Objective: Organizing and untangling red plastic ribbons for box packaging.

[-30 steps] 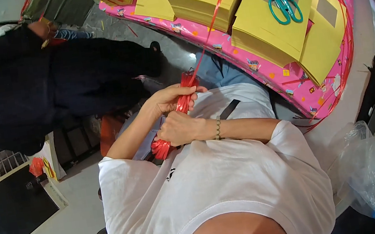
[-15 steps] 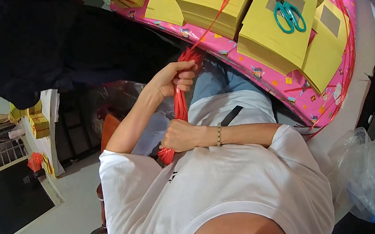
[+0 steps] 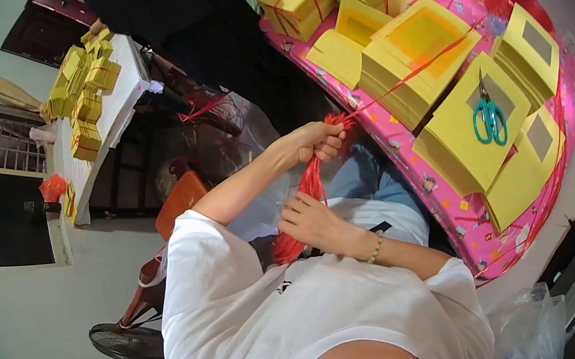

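A long hank of red plastic twine (image 3: pixel 313 179) hangs in front of my body. My left hand (image 3: pixel 319 142) is closed round its upper end, and a tuft sticks out past the fingers. Lower down, my right hand (image 3: pixel 312 222), below a beaded bracelet, is wrapped over the same hank, whose bottom end (image 3: pixel 289 248) spreads out beneath the palm. From the upper end a thin red strand (image 3: pixel 409 75) runs across a stack of yellow paper (image 3: pixel 393 93) on the table. Scissors with teal handles (image 3: pixel 489 121) lie on a nearer yellow stack (image 3: pixel 458 154).
The table has a pink patterned cover (image 3: pixel 404 162). Toward its far end stand bundles tied with red twine (image 3: pixel 298 3) and a red basin (image 3: pixel 517 0). A person in black (image 3: pixel 184 31) stands beyond. At left are a white table (image 3: pixel 118 93) with yellow bundles and a black fan (image 3: pixel 128 344).
The view has shifted, bringing more of the tied bundles and left table into sight. My right hand has loosened from a fist to longer, flatter fingers over the hank. My left hand keeps its grip.
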A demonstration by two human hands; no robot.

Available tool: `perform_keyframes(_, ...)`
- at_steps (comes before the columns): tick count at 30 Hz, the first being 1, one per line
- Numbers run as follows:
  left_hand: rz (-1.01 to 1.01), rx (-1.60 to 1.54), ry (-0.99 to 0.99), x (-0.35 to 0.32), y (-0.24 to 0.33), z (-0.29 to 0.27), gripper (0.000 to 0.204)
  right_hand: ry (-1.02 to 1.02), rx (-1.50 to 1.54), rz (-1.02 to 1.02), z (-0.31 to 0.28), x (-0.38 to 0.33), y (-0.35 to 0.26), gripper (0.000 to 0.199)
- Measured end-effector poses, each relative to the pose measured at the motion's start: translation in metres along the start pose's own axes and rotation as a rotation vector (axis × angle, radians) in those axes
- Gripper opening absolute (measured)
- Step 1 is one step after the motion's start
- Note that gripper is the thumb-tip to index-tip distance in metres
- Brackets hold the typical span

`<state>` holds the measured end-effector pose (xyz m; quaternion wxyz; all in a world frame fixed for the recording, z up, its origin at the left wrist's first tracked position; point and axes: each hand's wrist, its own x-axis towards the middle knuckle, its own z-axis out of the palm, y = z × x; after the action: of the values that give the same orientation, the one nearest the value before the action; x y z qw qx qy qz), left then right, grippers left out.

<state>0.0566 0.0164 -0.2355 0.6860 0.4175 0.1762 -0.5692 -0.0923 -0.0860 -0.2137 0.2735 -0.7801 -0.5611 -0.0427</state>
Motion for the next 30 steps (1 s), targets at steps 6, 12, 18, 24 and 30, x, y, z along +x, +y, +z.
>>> perform_keyframes(6,0.1,0.302,0.144,-0.028,0.007,0.013,0.024,0.136,0.228,0.361,-0.056,-0.025,0.026,0.044)
perform_keyframes(12,0.236,0.429,0.115,-0.072,-0.01,0.048,0.027,0.429,1.198,0.846,-0.043,-0.039,0.06,0.038)
perform_keyframes(18,0.29,0.579,0.088,-0.114,-0.05,0.104,0.032,0.4,2.216,0.307,-0.065,-0.014,0.039,0.061)
perform_keyframes(24,0.315,0.638,0.132,-0.14,-0.067,0.111,0.03,0.67,2.257,0.311,-0.076,-0.002,0.028,0.032)
perform_keyframes(30,0.257,0.528,0.137,-0.177,-0.088,0.101,0.029,1.025,2.321,0.448,-0.108,-0.002,0.039,0.008)
